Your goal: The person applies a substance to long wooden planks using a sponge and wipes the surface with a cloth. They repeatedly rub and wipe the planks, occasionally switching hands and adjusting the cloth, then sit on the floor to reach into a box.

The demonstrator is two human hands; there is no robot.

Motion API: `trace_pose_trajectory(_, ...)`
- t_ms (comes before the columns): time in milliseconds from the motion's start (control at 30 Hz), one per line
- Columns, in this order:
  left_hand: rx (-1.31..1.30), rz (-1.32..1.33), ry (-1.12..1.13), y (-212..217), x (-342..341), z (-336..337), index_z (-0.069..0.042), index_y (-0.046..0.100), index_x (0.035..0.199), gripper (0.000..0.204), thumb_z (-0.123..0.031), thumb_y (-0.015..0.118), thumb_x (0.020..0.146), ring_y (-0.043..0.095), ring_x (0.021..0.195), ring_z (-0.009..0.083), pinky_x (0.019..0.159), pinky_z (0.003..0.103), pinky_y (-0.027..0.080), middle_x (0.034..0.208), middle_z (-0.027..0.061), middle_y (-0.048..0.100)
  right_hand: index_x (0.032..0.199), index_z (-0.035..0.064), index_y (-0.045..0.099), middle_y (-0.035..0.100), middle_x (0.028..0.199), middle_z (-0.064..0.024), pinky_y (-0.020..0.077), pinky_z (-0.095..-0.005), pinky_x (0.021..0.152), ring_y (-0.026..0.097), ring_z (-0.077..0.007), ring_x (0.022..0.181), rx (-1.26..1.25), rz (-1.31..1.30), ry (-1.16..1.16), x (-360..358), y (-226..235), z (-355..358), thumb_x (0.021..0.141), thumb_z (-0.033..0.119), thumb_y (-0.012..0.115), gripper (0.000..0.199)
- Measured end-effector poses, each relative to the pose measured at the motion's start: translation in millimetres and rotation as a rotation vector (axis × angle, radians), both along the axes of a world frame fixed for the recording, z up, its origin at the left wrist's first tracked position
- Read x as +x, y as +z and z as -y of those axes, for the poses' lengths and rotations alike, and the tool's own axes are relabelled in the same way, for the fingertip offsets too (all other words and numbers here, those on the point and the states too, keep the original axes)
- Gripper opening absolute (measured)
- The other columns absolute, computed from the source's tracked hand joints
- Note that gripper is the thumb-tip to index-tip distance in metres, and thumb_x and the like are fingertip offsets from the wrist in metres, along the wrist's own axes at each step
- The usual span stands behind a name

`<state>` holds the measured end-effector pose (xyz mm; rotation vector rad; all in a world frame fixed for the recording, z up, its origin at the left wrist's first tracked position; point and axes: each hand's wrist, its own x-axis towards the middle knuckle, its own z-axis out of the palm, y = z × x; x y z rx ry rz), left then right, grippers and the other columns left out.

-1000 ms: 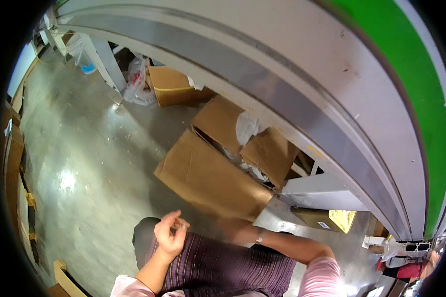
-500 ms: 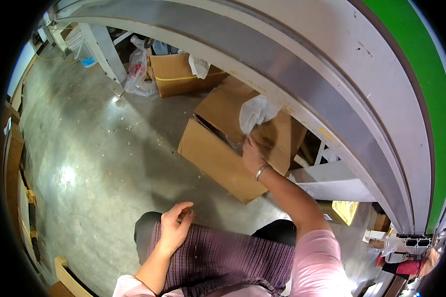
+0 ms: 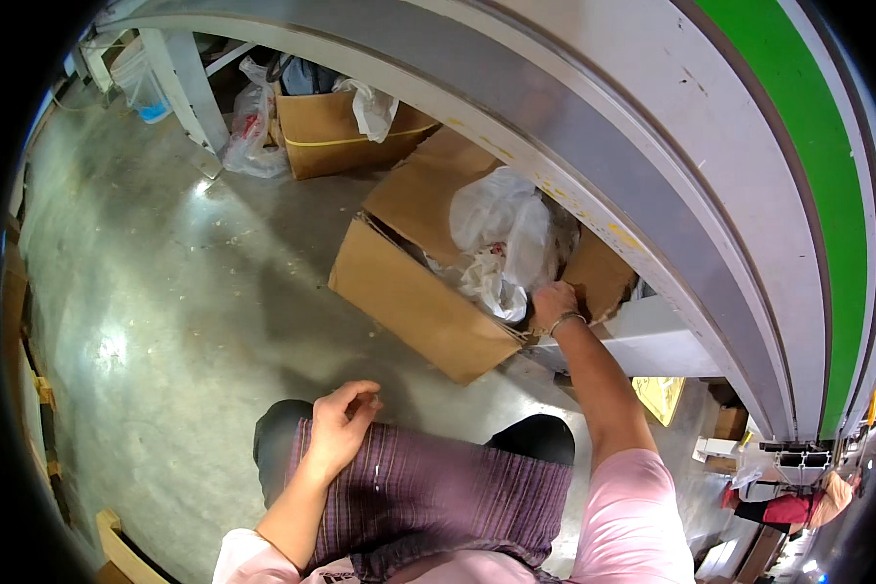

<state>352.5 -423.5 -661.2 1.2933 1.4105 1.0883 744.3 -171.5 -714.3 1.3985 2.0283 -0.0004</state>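
In front of my knees stands a cardboard box (image 3: 428, 302) with its top opened, partly beneath a long metal-edged table. White plastic bags (image 3: 501, 216) and crumpled white wrapping lie inside it. My right hand (image 3: 555, 306) is at the box's right side, fingers closed on a cardboard flap (image 3: 597, 275) that is folded outward; the fingertips are partly hidden. My left hand (image 3: 341, 425) hovers over my left thigh by the striped apron (image 3: 428, 487), its fingers loosely curled, thumb apart, with nothing in it.
The table's thick edge (image 3: 477, 127) arches low over the box, with a white leg (image 3: 642, 336) at its right. Behind stand another cardboard box (image 3: 341, 151), a plastic bag (image 3: 256, 131) and a bucket (image 3: 141, 88). Far right, a person (image 3: 793, 508) is visible.
My right hand has moved right, and the box's flap has swung outward with it, uncovering the white bags inside. My left hand has barely moved. The view has shifted slightly.
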Motion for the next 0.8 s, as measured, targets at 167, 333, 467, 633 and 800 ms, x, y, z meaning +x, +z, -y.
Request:
trace_pose_trajectory(167, -0.011, -0.003, 0.02, 4, 1, 1, 0.003, 0.066, 0.108, 0.019, 0.004, 0.061, 0.09, 0.071, 0.079, 0.0155, 0.073, 0.027, 0.054, 0.086, 0.0111, 0.071, 0.098, 0.0024, 0.075, 0.072, 0.098, -0.0197, 0.052, -0.0446, 0.09, 0.068, -0.0375, 0.097, -0.09, -0.704, -0.277, -35, -19, -4, 0.082, 0.005, 0.058, 0.024)
trace_pose_trajectory(333, -0.206, 0.044, 0.053, 18, -1, -1, 0.004, 0.066, 0.108, 0.017, 0.002, 0.062, 0.091, 0.07, 0.08, 0.0149, 0.073, 0.027, 0.053, 0.085, 0.0118, 0.071, 0.096, 0.0039, 0.074, 0.07, 0.104, -0.0225, 0.0517, -0.0433, 0.09, 0.067, -0.0388, 0.1, -0.022, -0.705, -0.245, -36, -42, -4, 0.081, 0.006, 0.058, 0.022)
trace_pose_trajectory(467, -0.22, 0.049, 0.076, 15, -4, 1, 0.004, 0.067, 0.106, 0.016, 0.001, 0.063, 0.091, 0.068, 0.077, 0.0138, 0.072, 0.027, 0.052, 0.085, 0.0114, 0.071, 0.092, 0.0031, 0.073, 0.071, 0.09, -0.0207, 0.0529, -0.0441, 0.082, 0.069, -0.0375, 0.087, -0.08, -0.599, -0.1, -34, -55, -4, 0.081, 0.001, 0.054, 0.021)
trace_pose_trajectory(633, -0.207, -0.031, 0.028, 8, -8, 4, 0.004, 0.067, 0.107, 0.019, -0.001, 0.066, 0.089, 0.067, 0.077, 0.0158, 0.071, 0.029, 0.052, 0.086, 0.0119, 0.07, 0.09, 0.0019, 0.068, 0.067, 0.07, -0.0156, 0.0518, -0.0489, 0.07, 0.064, -0.0361, 0.063, -0.106, -0.754, -0.607, -32, -66, -14, 0.083, 0.003, 0.053, 0.017)
trace_pose_trajectory(800, -0.199, -0.121, -0.036, 11, -5, 1, 0.002, 0.068, 0.107, 0.022, -0.004, 0.068, 0.086, 0.067, 0.077, 0.0223, 0.071, 0.032, 0.052, 0.088, 0.0153, 0.069, 0.102, -0.003, 0.068, 0.073, 0.084, -0.0189, 0.0531, -0.0383, 0.08, 0.069, -0.0291, 0.081, -0.137, -0.866, -0.405, -10, -86, -12, 0.083, 0.001, 0.056, 0.024)
